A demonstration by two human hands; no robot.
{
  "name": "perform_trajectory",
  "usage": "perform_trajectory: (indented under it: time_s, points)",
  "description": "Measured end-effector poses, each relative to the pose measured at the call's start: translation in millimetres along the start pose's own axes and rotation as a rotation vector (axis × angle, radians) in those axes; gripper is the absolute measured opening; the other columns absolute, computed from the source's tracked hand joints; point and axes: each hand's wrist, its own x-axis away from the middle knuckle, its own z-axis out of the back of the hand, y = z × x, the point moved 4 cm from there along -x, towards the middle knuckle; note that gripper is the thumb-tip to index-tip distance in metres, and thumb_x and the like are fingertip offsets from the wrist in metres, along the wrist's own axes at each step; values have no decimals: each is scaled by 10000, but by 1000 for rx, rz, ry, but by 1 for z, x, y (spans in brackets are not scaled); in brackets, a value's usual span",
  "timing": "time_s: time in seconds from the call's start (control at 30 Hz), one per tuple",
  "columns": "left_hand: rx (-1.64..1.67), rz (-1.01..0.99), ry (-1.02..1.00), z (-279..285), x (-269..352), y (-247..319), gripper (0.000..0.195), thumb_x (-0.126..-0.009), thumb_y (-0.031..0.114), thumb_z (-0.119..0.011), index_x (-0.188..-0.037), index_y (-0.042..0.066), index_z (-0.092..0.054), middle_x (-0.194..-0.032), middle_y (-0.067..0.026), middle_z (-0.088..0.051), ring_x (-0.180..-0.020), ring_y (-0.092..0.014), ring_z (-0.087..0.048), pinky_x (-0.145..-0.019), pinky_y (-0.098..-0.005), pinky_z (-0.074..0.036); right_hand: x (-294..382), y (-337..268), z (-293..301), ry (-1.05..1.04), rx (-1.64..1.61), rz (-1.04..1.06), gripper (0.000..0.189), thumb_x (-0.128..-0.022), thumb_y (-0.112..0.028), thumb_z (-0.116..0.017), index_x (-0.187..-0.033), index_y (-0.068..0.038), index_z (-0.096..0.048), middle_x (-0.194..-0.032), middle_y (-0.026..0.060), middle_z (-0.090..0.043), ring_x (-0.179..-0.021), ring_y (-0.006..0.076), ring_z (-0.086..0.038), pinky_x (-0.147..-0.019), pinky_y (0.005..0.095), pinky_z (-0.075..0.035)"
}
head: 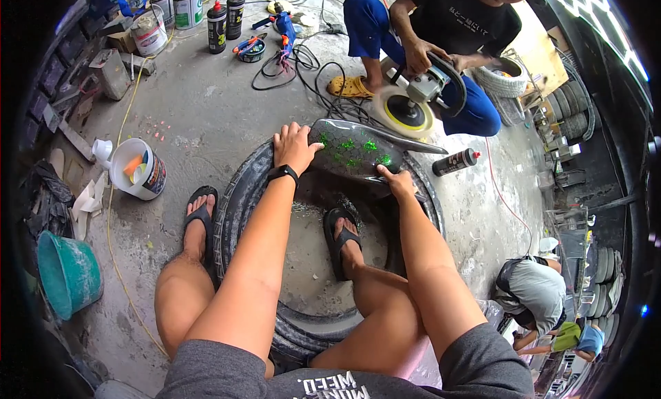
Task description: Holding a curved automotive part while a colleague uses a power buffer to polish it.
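Observation:
A glossy dark vehicle body panel (pixel 356 150) with a hexagon pattern and green patches rests on the far rim of a large rubber tire (pixel 242 203). Gripping the panel's left end is my left hand (pixel 295 150), its thumb on top. My right hand (pixel 396 182) holds the near right edge, thumb on the surface. Just beyond the panel, a co-worker holds a grey electric polisher (pixel 427 85) with both hands. Its round pad (pixel 405 112), yellow-edged and blurred, is close to the panel; whether they touch I cannot tell.
A black bottle (pixel 455 162) lies right of the tire. Power cords (pixel 310 63), a blue drill (pixel 284 30) and upright bottles (pixel 217 27) are on the floor ahead. At left stand a white bucket (pixel 155 174) and a green basin (pixel 69 275). Other people are at far right.

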Motion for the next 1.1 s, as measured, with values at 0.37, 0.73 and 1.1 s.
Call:
perform_trajectory:
  time_s: [0.37,0.73,1.1]
  points:
    - [-9,-1,8,-1,0,0,442,-753,380,-680,-1072,85,-603,-1021,-78,-540,-1025,-266,-463,-867,-399,-346,-3,3,-2,6,-15,7,949,-607,-749,-615,-1046,93,-604,-1087,237,-615,-1086,365,-558,-1034,538,-183]
    - [225,-27,34,2,5,-14,406,-679,300,-748,-903,48,-522,-930,-111,-485,-965,-316,-464,-816,-411,-365,9,-4,1,116,-122,136,1026,-564,-693,-683,-1246,46,-476,-1236,234,-530,-1212,339,-461,-1058,557,-133]
    - [648,81,-878,64,45,-32,460,-777,483,-681,-976,78,-587,-895,9,-584,-794,-91,-531,-694,-254,-420,56,-65,81,-96,34,542,903,-500,-640,-751,-1176,-68,-573,-1157,164,-604,-1190,314,-484,-1037,545,-146]
